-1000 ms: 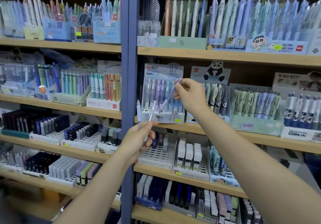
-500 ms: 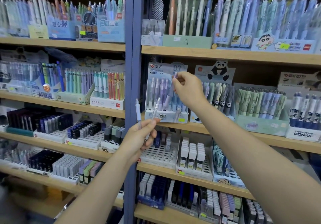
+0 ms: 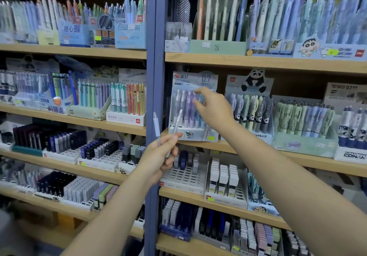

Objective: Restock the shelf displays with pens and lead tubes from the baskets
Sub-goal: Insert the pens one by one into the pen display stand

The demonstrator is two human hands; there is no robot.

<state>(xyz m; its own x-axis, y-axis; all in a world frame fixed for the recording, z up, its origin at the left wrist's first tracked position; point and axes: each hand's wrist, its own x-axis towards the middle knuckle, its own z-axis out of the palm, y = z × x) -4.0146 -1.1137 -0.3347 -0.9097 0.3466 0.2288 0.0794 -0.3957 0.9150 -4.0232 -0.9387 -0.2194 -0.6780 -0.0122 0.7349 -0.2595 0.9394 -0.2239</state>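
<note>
Your left hand (image 3: 158, 156) is raised with its fingers pinching two pens (image 3: 166, 130) upright. Your right hand (image 3: 213, 109), arm outstretched above and to the right of it, spreads relaxed fingers empty before the 0.7 mm pen display (image 3: 193, 106).

Single view, worn on the head, facing forward and slightly downward at shelving close in front. Wide-angle, with shelf boards (image 3: 258, 63) bowing toward the frame edges. Blue upright post (image 3: 154, 96) running top to bottom just left of centre, splitting two shelf bays. Near enough for both forearms to enter from the lower edge, left hand (image 3: 158, 154) at centre, right hand (image 3: 213, 109) slightly above and right of it. No second view for overlap.
</note>
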